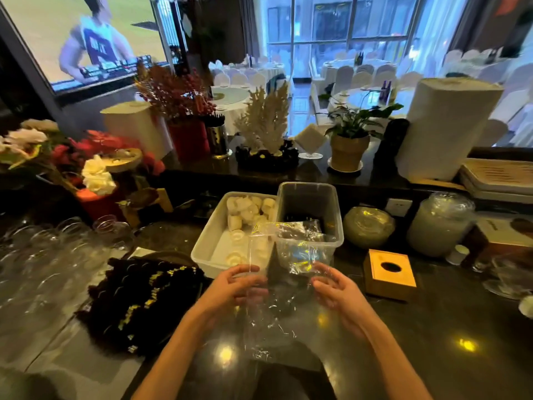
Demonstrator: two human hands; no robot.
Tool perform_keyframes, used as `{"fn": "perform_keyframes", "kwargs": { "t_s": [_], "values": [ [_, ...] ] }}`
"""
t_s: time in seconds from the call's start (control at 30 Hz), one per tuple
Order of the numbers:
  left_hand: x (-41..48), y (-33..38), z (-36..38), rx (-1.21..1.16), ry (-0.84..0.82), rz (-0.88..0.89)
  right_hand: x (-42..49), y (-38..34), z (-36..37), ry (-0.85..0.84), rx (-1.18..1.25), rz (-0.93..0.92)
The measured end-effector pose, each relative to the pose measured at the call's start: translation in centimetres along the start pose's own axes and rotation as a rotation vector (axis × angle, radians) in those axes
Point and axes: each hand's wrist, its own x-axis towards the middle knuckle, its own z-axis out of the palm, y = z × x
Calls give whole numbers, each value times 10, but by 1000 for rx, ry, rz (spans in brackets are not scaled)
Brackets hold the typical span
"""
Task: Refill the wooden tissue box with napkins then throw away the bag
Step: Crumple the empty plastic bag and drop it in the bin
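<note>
A clear, crinkled plastic bag [274,284] hangs between my two hands above the dark counter. My left hand [236,287] grips its left side and my right hand [336,287] holds its right side. The bag looks empty and see-through. The wooden tissue box [389,274] stands on the counter just right of my right hand, upright, with a dark oval opening on top. No napkin shows through that opening.
Behind the bag stand a white tub [207,249] with rolled white items and a clear bin [310,197]. A dark sequined cloth [144,298] lies at left beside several glasses [43,255]. Jars [439,223] and a paper roll [450,125] stand at right.
</note>
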Motion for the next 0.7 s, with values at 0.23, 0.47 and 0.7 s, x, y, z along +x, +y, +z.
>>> {"fn": "perform_keyframes", "kwargs": {
  "t_s": [0.23, 0.47, 0.7],
  "values": [
    [30, -11, 29, -8, -142, 31, -54, -23, -37, 131, -3, -74],
    [67, -34, 145, -129, -508, 68, -153, -37, -92, 575, -164, -220],
    [67, -53, 256, -19, -735, 208, -267, -49, -137, 518, 118, -140]
  ]
}}
